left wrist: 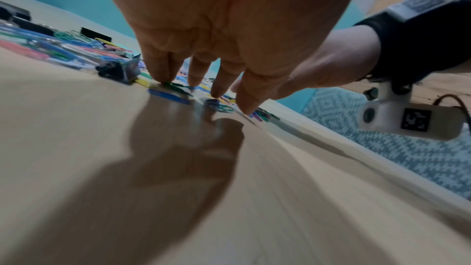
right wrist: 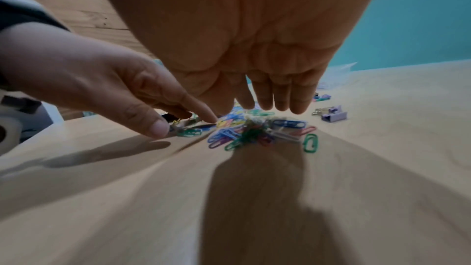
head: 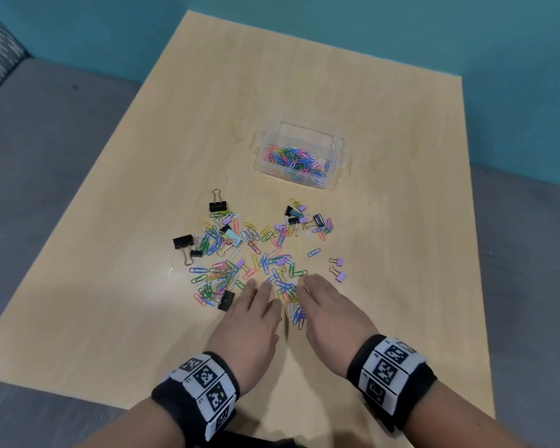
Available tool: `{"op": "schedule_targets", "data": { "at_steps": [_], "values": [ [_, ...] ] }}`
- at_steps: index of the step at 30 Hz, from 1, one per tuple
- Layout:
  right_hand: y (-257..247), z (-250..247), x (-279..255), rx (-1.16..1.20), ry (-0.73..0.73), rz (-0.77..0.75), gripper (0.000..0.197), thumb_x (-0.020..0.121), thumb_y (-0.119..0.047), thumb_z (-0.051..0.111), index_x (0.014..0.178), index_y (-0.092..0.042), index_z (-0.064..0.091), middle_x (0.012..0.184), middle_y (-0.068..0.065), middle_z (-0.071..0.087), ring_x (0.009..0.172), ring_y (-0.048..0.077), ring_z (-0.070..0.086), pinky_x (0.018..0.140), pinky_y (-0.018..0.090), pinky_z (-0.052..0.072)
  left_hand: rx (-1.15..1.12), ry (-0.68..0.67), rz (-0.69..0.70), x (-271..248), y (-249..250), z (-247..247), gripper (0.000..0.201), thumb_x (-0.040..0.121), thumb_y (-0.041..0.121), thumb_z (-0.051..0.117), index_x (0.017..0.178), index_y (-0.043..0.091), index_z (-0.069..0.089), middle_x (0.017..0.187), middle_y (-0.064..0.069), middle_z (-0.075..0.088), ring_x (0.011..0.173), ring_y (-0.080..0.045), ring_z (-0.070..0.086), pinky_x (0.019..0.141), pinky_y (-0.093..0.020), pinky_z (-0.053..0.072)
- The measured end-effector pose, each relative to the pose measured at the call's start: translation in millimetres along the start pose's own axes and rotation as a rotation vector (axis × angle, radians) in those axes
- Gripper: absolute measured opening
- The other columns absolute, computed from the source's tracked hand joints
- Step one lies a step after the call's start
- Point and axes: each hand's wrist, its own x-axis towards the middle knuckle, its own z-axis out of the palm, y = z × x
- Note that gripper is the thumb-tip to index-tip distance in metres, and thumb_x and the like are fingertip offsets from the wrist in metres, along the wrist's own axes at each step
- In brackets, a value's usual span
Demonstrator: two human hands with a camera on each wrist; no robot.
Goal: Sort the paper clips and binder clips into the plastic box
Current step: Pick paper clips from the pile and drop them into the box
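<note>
The plastic box (head: 299,156) is standing on the bench (head: 353,76), well beyond the hands, and is holding a layer of coloured paper clips. A large share is remaining: loose paper clips (head: 230,253) and black and lilac binder clips (head: 183,242) are lying scattered between box and hands. The left hand (head: 251,318) and right hand (head: 328,310) are flanking a small heap, fingers (left wrist: 216,86) straight and slightly apart, tips touching clips, gripping nothing. By this evidence, gathering is under way.
</note>
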Motion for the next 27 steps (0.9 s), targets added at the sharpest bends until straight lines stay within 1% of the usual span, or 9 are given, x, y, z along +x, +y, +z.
{"op": "schedule_targets", "data": {
  "at_steps": [2, 5, 7, 9, 12, 14, 18, 23, 27],
  "values": [
    [-4, 5, 2, 0.008, -0.019, -0.030, 0.063, 0.073, -0.015, 0.032, 0.132, 0.000, 0.047, 0.136, 0.019, 0.048, 0.129, 0.036, 0.044, 0.101, 0.043, 0.044, -0.005, 0.003, 0.060, 0, 5, 2, 0.054, 0.082, 0.031, 0.048, 0.131, 0.009, 0.045, 0.146, -0.018, 0.038, 0.139, -0.038, 0.027, 0.106, -0.049, 0.036],
    [-2, 3, -12, 0.091, 0.014, -0.065, 0.056, 0.076, -0.013, 0.039, 0.131, -0.004, 0.049, 0.133, 0.014, 0.052, 0.124, 0.031, 0.049, 0.104, 0.037, 0.043, -0.058, 0.031, 0.123, -10, 10, -2, 0.053, 0.082, 0.031, 0.042, 0.130, 0.008, 0.046, 0.143, -0.015, 0.041, 0.136, -0.034, 0.033, 0.106, -0.045, 0.037],
    [8, 3, -28, 0.203, 0.051, 0.031, 0.056, 0.079, -0.012, 0.046, 0.135, -0.010, 0.044, 0.136, 0.008, 0.048, 0.122, 0.028, 0.047, 0.103, 0.032, 0.041, -0.102, 0.061, 0.104, -22, 9, -6, 0.045, 0.076, 0.031, 0.049, 0.117, 0.012, 0.056, 0.131, -0.012, 0.052, 0.121, -0.030, 0.049, 0.096, -0.038, 0.048],
    [17, 7, -42, 0.285, 0.042, 0.221, 0.057, 0.081, -0.015, 0.046, 0.138, -0.014, 0.039, 0.136, 0.005, 0.044, 0.117, 0.028, 0.043, 0.100, 0.033, 0.039, -0.164, 0.111, 0.036, -34, 4, -7, 0.040, 0.068, 0.029, 0.062, 0.106, 0.016, 0.062, 0.117, -0.007, 0.059, 0.103, -0.025, 0.056, 0.084, -0.031, 0.053],
    [15, 14, -44, 0.332, 0.024, 0.379, 0.057, 0.084, -0.019, 0.047, 0.141, -0.016, 0.036, 0.132, 0.005, 0.042, 0.111, 0.027, 0.038, 0.098, 0.033, 0.035, -0.209, 0.149, -0.042, -35, -2, -3, 0.050, 0.063, 0.025, 0.073, 0.109, 0.017, 0.058, 0.115, -0.005, 0.057, 0.100, -0.024, 0.052, 0.085, -0.030, 0.051],
    [3, 16, -34, 0.361, 0.052, 0.332, 0.057, 0.084, -0.018, 0.049, 0.140, -0.018, 0.037, 0.130, 0.003, 0.041, 0.108, 0.025, 0.036, 0.095, 0.029, 0.033, -0.220, 0.166, -0.062, -25, 0, -3, 0.055, 0.063, 0.023, 0.072, 0.115, 0.016, 0.055, 0.118, -0.006, 0.055, 0.102, -0.024, 0.045, 0.089, -0.033, 0.047],
    [-19, 16, -13, 0.430, 0.109, 0.231, 0.055, 0.086, -0.021, 0.054, 0.140, -0.020, 0.039, 0.128, 0.000, 0.044, 0.111, 0.023, 0.037, 0.094, 0.025, 0.033, -0.246, 0.183, -0.104, 2, 6, -13, 0.059, 0.064, 0.023, 0.073, 0.119, 0.017, 0.051, 0.120, -0.007, 0.052, 0.102, -0.026, 0.044, 0.088, -0.037, 0.048],
    [-10, 14, -8, 0.356, 0.089, 0.371, 0.071, 0.080, -0.036, 0.064, 0.141, -0.026, 0.030, 0.131, -0.001, 0.036, 0.109, 0.024, 0.033, 0.093, 0.031, 0.037, -0.227, 0.114, -0.160, 17, 2, -13, 0.073, 0.065, 0.032, 0.075, 0.129, 0.020, 0.043, 0.128, -0.008, 0.046, 0.109, -0.030, 0.040, 0.091, -0.043, 0.047],
    [-17, 15, 10, 0.313, 0.068, 0.337, 0.069, 0.081, -0.027, 0.063, 0.142, -0.024, 0.031, 0.129, 0.002, 0.037, 0.106, 0.026, 0.034, 0.092, 0.034, 0.039, -0.198, 0.122, -0.121, 28, 5, -12, 0.066, 0.069, 0.029, 0.075, 0.129, 0.022, 0.047, 0.119, -0.007, 0.049, 0.101, -0.029, 0.043, 0.087, -0.040, 0.047]
  ]
}}
